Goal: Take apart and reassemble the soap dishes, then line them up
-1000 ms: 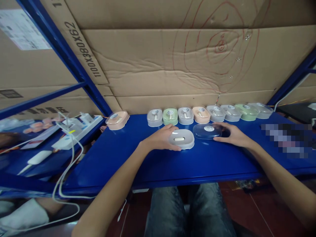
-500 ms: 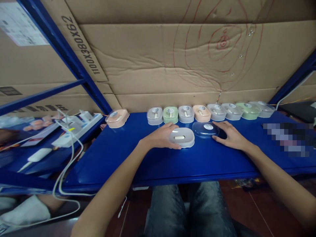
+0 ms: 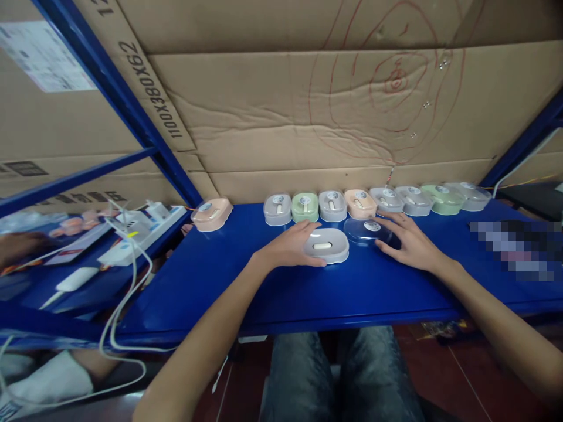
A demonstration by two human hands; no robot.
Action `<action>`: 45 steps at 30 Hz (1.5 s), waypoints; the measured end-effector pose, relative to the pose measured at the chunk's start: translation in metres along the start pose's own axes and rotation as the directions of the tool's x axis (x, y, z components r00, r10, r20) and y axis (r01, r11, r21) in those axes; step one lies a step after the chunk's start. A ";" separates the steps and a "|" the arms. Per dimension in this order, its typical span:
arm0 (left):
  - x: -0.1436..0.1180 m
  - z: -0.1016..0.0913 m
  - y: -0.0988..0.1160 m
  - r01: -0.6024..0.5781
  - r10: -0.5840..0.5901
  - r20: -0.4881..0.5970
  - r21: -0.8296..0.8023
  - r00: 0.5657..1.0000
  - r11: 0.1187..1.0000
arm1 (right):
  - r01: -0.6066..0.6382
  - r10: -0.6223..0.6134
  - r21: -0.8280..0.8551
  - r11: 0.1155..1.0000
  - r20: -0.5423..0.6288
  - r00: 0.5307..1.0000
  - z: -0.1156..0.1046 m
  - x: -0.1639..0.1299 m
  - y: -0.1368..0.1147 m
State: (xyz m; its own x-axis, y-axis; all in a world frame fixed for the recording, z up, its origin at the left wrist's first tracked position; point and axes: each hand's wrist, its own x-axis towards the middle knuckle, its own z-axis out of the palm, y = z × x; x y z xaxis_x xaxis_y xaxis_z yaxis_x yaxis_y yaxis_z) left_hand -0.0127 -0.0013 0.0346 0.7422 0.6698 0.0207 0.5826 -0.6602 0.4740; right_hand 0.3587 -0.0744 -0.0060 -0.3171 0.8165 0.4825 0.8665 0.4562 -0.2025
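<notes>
My left hand (image 3: 295, 246) is closed around the left end of a lidless light grey oval box (image 3: 338, 254) that looks like a soap box. A small white rod-like piece (image 3: 322, 246) lies in the middle of its hollow. Right beside it, a clear lid (image 3: 360, 232) with a round white sticker (image 3: 372, 225) rests on the blue table (image 3: 281, 299). My right hand (image 3: 411, 243) grips this lid's right end, thumb in front and fingers behind.
Along the back stands a row of lidded boxes in grey, green (image 3: 305, 208) and peach. Another peach box (image 3: 212, 214) sits apart at the left. Behind is a cardboard wall (image 3: 272, 111). White cables and a power strip (image 3: 145, 231) lie left, near another person's hand (image 3: 20, 255).
The camera view has shifted slightly. My right hand's thumb and fingers have come further over the end of the clear lid. My left hand keeps its hold on the grey box.
</notes>
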 end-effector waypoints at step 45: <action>0.006 0.011 -0.011 0.008 -0.029 -0.097 -0.219 0.995 0.976 | 0.213 -0.203 0.242 0.946 -0.069 0.977 0.056 0.040 -0.084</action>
State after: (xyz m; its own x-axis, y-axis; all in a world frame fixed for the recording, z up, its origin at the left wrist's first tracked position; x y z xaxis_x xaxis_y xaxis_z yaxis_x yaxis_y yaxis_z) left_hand -0.0110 0.0064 0.0201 0.6893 0.7187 0.0917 0.5015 -0.5647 0.6554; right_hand 0.2515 -0.0603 -0.0175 -0.4589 0.6807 0.5710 0.6591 0.6918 -0.2950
